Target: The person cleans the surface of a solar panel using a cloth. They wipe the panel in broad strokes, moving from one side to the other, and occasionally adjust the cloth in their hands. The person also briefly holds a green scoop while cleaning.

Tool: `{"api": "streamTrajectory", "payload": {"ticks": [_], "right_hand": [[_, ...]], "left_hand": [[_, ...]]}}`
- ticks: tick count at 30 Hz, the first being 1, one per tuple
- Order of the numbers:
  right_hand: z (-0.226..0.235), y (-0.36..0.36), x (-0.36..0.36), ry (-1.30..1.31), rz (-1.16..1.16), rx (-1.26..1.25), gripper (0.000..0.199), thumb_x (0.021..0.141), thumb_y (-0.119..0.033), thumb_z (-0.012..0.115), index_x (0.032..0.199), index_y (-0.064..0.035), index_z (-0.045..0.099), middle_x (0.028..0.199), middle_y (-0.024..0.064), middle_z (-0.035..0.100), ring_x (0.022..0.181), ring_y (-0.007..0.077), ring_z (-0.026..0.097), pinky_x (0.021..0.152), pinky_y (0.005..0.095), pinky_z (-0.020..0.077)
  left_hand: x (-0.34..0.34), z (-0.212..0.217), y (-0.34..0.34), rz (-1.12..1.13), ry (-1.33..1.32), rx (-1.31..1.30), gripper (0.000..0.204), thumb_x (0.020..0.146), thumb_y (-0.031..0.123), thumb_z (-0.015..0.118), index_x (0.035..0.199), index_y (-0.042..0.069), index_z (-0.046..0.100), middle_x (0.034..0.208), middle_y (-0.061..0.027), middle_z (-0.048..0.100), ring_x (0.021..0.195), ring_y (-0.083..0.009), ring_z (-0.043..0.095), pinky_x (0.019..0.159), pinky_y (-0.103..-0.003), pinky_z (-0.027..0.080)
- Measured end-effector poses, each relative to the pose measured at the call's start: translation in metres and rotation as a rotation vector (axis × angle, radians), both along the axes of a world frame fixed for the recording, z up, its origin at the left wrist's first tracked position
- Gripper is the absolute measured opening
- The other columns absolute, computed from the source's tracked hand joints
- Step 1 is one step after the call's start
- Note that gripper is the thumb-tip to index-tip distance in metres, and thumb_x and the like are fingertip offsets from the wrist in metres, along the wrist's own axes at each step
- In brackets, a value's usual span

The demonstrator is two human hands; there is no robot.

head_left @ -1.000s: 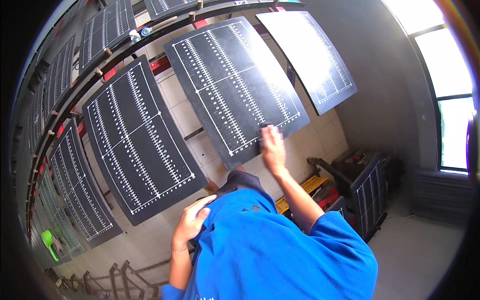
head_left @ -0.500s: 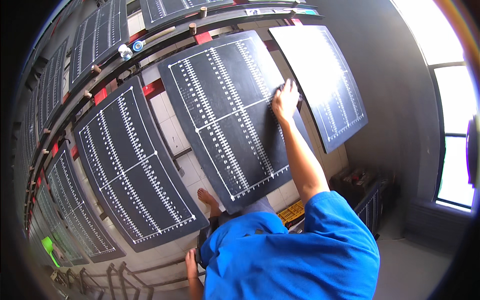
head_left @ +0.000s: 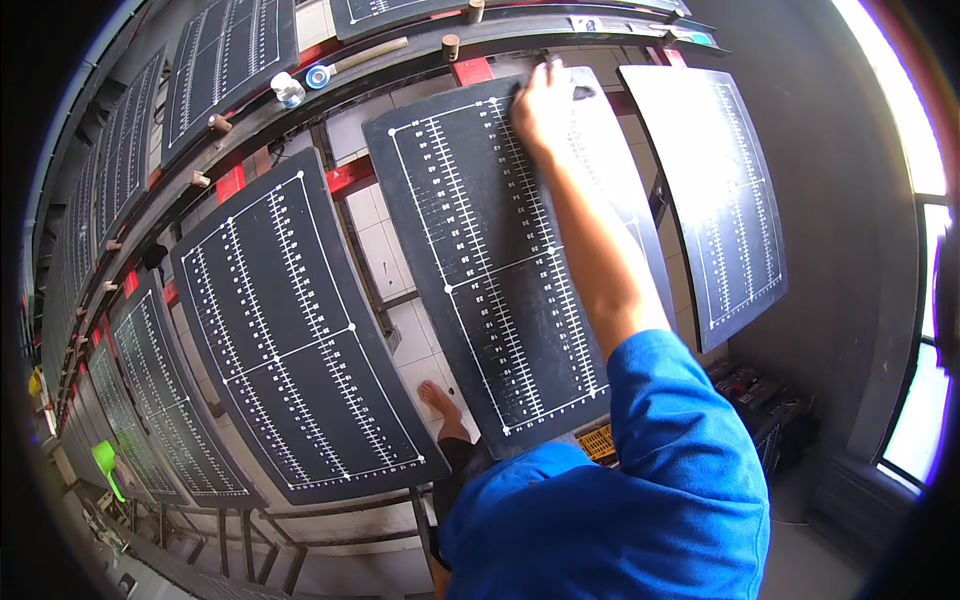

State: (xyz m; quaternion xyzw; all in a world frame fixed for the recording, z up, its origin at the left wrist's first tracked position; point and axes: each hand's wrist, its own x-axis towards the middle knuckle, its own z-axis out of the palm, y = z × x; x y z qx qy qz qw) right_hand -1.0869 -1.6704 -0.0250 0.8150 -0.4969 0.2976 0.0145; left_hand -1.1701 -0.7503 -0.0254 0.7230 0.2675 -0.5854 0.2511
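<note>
My right hand (head_left: 545,105) is at the far edge of a dark board (head_left: 485,190) printed with white lines, scale marks and numerals. Its fingers are closed around a small dark pad or cloth (head_left: 584,92), mostly hidden by the hand and pressed to the board. The board lies tilted in front of me, and my forearm crosses its right half. Glare whitens the surface right of the hand. My left hand is out of view; only a bit of that arm shows low beside my body.
Similar boards stand left (head_left: 300,270) and right (head_left: 690,150) on red supports. Beyond runs a dark rail (head_left: 245,145) with upright pegs, a small white bottle (head_left: 288,92), and a blue-and-white roll (head_left: 318,77). A yellow crate (head_left: 598,443) sits below. A bright green object (head_left: 105,460) is far left.
My right hand has slid from the board's right side to its far edge, taking the dark pad along. My left hand has dropped out of view. The whole view has shifted somewhat.
</note>
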Motion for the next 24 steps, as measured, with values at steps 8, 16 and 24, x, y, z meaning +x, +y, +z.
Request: {"api": "streamTrajectory", "payload": {"ticks": [8,16,24], "right_hand": [[0.07,0.272,-0.001,-0.16,0.983,0.582,0.04,0.103,-0.024,0.047,0.139,-0.0122,0.058,0.15,0.0123,0.05,0.144,0.0296,0.042,0.12,0.0384,0.0328],[0.033,0.085,-0.075,0.126,-0.178,0.06,0.044,0.093,-0.012,0.056,0.136,-0.0035,0.058,0.14,0.0211,0.056,0.135,0.0368,0.049,0.115,0.0441,0.037],[0.047,0.151,0.029,-0.196,0.626,0.111,0.049,0.087,0.006,0.051,0.134,-0.0058,0.061,0.139,0.0179,0.059,0.136,0.0339,0.05,0.116,0.0406,0.0383]], "left_hand": [[0.065,-0.023,0.017,0.072,-0.141,-0.219,0.058,0.105,0.05,0.044,0.131,0.0,0.058,0.125,-0.0145,0.065,0.112,-0.0272,0.062,0.091,-0.039,0.051],[0.077,-0.024,0.096,0.258,-0.195,-0.134,0.05,0.104,0.045,0.046,0.132,0.004,0.053,0.125,-0.0154,0.064,0.097,-0.0265,0.067,0.079,-0.038,0.055],[-0.012,-0.054,0.092,0.348,0.012,0.079,0.038,0.101,0.037,0.053,0.122,0.005,0.059,0.105,-0.0073,0.066,0.084,-0.0215,0.064,0.068,-0.035,0.054]]}}
